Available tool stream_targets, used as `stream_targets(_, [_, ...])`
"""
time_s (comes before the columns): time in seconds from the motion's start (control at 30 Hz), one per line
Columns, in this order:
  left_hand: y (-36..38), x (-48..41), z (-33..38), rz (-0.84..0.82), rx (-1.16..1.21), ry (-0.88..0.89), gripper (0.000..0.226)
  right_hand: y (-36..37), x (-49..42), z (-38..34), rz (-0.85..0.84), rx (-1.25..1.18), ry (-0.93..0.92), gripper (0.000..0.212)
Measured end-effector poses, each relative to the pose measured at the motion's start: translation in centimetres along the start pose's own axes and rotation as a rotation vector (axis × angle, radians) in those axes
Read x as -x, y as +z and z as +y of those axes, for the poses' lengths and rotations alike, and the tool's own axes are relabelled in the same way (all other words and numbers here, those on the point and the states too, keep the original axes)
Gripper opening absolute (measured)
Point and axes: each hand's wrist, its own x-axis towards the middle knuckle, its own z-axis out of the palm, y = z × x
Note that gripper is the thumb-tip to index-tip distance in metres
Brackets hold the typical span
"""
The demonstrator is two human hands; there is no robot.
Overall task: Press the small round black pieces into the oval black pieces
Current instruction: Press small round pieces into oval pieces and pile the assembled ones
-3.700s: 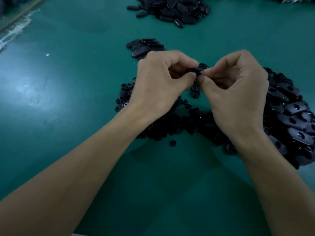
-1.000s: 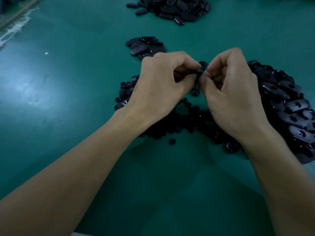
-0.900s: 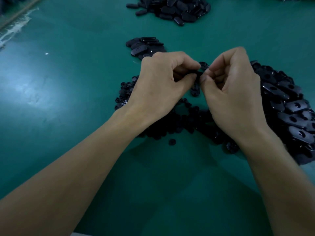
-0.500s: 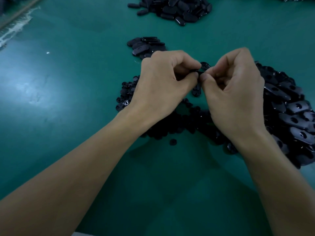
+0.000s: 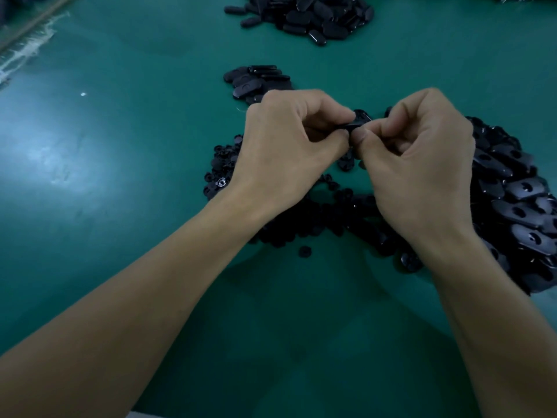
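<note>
Head view: both hands meet a bit above frame centre, over the green surface. Left hand comes in from 7 o'clock and right hand from 5 o'clock, knuckles up, fingers curled in. Each grip is clenched on the same oval black piece, w/ thumb + forefinger tips pinching it from either end and the thumbs nearly touching under it. The piece is held off the surface, roughly level (fingertips hide most of it, so can't tell whether a round piece sits in it).

Under and between the wrists, at 6 o'clock of the hands, lies a spread of small round black pieces. One stray round piece sits just apart from its near edge. At 3–4 o'clock, partly behind the right hand, is a heap of oval pieces, several w/ holes facing up. At 12 o'clock of the left hand, near the knuckles, is a small stack of ovals. A far heap lies at the frame's top edge, well apart. A white speck sits at 10 o'clock on the surface.
</note>
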Motion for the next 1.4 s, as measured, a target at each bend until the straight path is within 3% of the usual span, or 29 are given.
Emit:
stream_targets(0.3, [-0.1,0.2,0.1,-0.026,-0.138,0.125,0.029,-0.2,0.1,0.0,-0.04,0.031,0.005,0.034])
stream_targets(0.5, [0.0,0.2,0.3,-0.025,-0.067,0.078,0.022,0.4,0.6,-0.3,0.052,0.085,-0.06,0.042])
stream_targets(0.67, [0.0,0.1,0.3,-0.022,-0.068,0.067,0.022,0.5,0.8,-0.3,0.056,0.141,-0.135,0.029])
stream_targets(0.77, [0.1,0.2,0.3,-0.024,-0.076,0.07,0.023,0.6,0.8,-0.2,0.055,0.159,-0.128,0.034])
stream_targets(1.03, [0.0,-0.1,0.2,-0.038,0.057,-0.025,0.025,0.2,0.0,0.2,0.047,-0.1,0.031,0.04])
stream_targets(1.4, [0.4,0.2,-0.1,0.01,-0.005,0.028,0.023,0.2,0.6,-0.1,0.121,0.083,-0.138,0.038])
